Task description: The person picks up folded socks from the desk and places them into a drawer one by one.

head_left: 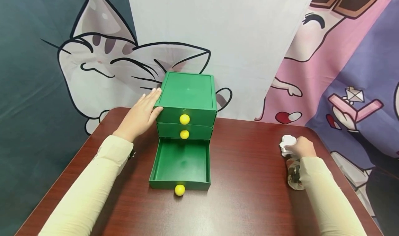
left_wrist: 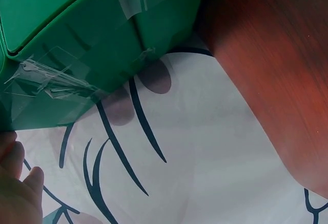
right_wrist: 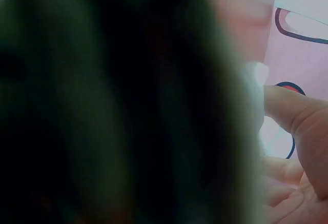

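A green drawer unit [head_left: 188, 90] with round yellow knobs stands on the table, its bottom drawer [head_left: 184, 159] pulled out and bare inside. Fingers extended, my left hand [head_left: 141, 113] rests along the unit's upper left edge; the left wrist view shows its fingertips [left_wrist: 33, 180] beside the green side wall [left_wrist: 77, 55]. Over at the right, my right hand [head_left: 302, 147] grips a white lumpy object [head_left: 287, 142], with a camouflage-patterned rounded part [head_left: 294, 175] just below it. A dark blur covers most of the right wrist view, beside the thumb [right_wrist: 287, 106]; I cannot tell the object's kind.
The brown wooden table [head_left: 243, 194] has rounded far corners. Behind it hangs a cloth with a cartoon cat [head_left: 99, 62], and on the right a pink and purple printed cloth [head_left: 311, 76]. Clear tape [left_wrist: 56, 78] sticks to the unit's side.
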`<action>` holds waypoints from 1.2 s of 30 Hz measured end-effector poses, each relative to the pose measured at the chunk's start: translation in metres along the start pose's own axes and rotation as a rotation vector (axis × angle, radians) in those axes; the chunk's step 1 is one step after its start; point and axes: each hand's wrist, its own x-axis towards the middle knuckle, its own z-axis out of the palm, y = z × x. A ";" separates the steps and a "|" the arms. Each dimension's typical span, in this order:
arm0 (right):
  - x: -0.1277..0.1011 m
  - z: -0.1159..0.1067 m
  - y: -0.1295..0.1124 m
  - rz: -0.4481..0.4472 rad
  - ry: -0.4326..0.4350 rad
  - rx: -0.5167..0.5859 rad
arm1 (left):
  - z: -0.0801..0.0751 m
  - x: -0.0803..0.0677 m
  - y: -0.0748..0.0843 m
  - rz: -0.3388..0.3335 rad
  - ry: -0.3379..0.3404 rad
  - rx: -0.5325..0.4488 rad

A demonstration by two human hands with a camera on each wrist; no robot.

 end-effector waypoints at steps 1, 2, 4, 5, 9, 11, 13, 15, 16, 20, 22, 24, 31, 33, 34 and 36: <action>0.000 0.001 0.000 0.002 -0.003 0.002 | 0.000 0.000 0.000 -0.001 -0.001 -0.001; 0.000 0.002 0.000 0.005 -0.007 0.002 | 0.000 0.000 0.000 0.000 -0.001 -0.001; 0.001 0.004 0.000 0.012 -0.010 0.007 | 0.000 0.000 0.000 -0.001 -0.003 0.002; 0.002 0.004 0.000 0.013 -0.006 0.008 | 0.000 0.000 0.000 -0.002 -0.002 0.003; 0.002 0.006 0.000 0.020 0.019 0.021 | -0.001 0.000 0.000 0.000 0.003 0.004; 0.003 0.007 0.001 0.017 0.036 0.031 | -0.001 0.000 0.000 0.003 0.006 0.002; 0.003 0.008 0.002 0.013 0.049 0.042 | -0.001 0.000 0.000 0.006 0.007 0.000; 0.002 0.008 0.002 0.004 0.063 0.057 | -0.001 0.000 0.000 0.008 0.010 0.001; 0.002 0.007 0.001 0.001 0.069 0.066 | -0.001 0.000 0.000 0.009 0.009 0.001; -0.001 0.006 0.000 -0.012 0.092 0.094 | 0.000 0.000 0.000 0.006 0.005 0.000; -0.002 0.006 -0.002 -0.020 0.108 0.106 | 0.000 0.000 0.000 0.003 0.001 -0.003; -0.003 0.006 -0.003 -0.029 0.128 0.119 | -0.001 0.000 0.001 0.001 -0.002 -0.004; -0.010 0.007 -0.013 -0.012 0.169 0.195 | -0.001 0.000 0.000 -0.001 -0.004 0.000; -0.012 0.008 -0.016 0.007 0.165 0.218 | -0.001 0.000 0.000 -0.001 -0.005 0.000; -0.013 0.008 -0.018 0.014 0.165 0.226 | -0.001 0.000 0.000 -0.001 -0.006 -0.001; -0.015 0.008 -0.021 0.019 0.164 0.238 | -0.001 0.000 0.000 0.000 -0.007 -0.001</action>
